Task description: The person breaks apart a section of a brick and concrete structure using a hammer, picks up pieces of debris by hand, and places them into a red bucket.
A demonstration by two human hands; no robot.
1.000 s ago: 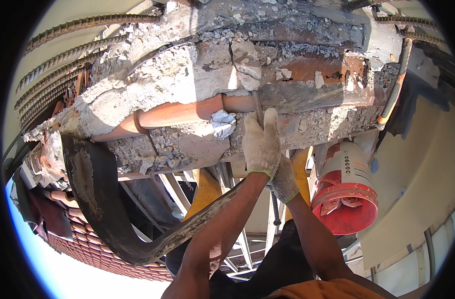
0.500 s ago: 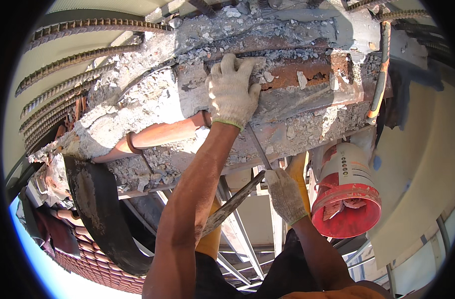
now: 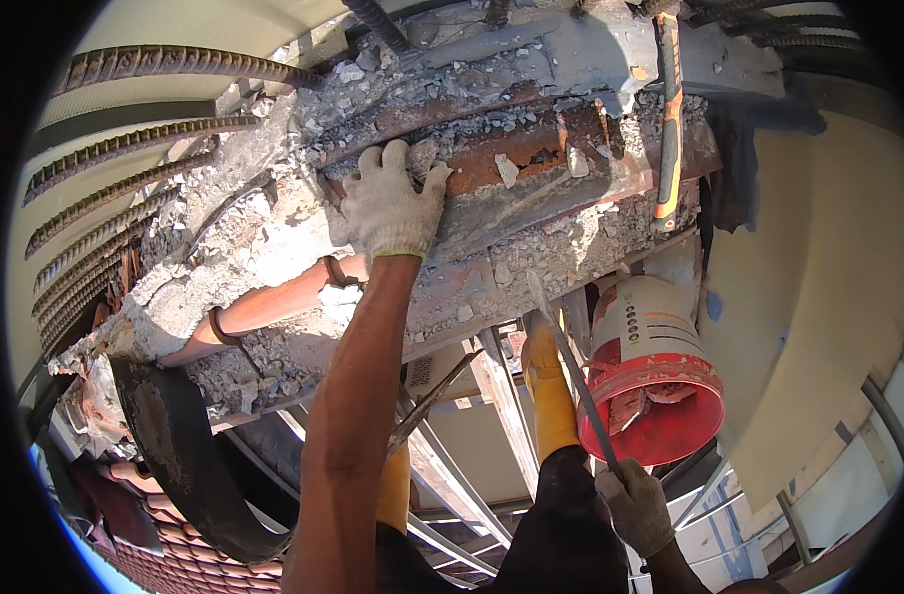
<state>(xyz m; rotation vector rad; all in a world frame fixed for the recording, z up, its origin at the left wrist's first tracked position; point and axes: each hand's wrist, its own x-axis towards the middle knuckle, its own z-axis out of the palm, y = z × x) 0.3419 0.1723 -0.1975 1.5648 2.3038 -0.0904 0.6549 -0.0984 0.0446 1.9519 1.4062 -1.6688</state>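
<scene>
My left hand (image 3: pixel 396 203), in a pale knit glove, lies over the broken concrete beam (image 3: pixel 531 223) with its fingers spread. A grey lump sits by its forefinger and thumb; whether they grip it I cannot make out. Lower right, my gloved right hand (image 3: pixel 638 510) is closed round the lower end of a long thin metal bar (image 3: pixel 577 376). The bar slants up and left, its free tip close to the beam's lower edge. Just right of the bar, a white bucket (image 3: pixel 642 312) with a red rim and inside lies tipped, holding reddish pieces.
Several bent rebars (image 3: pixel 135 129) jut out at the upper left. An orange-and-grey tool handle (image 3: pixel 668 129) rests across the beam's right end. An orange pipe (image 3: pixel 274 307) runs along the beam, near a hanging black strip (image 3: pixel 180 426). My yellow boots (image 3: pixel 548 386) stand among metal bars below.
My right hand has drawn down and right with the metal bar, taking its tip away from my left hand. The view has shifted; my left hand stays on the beam.
</scene>
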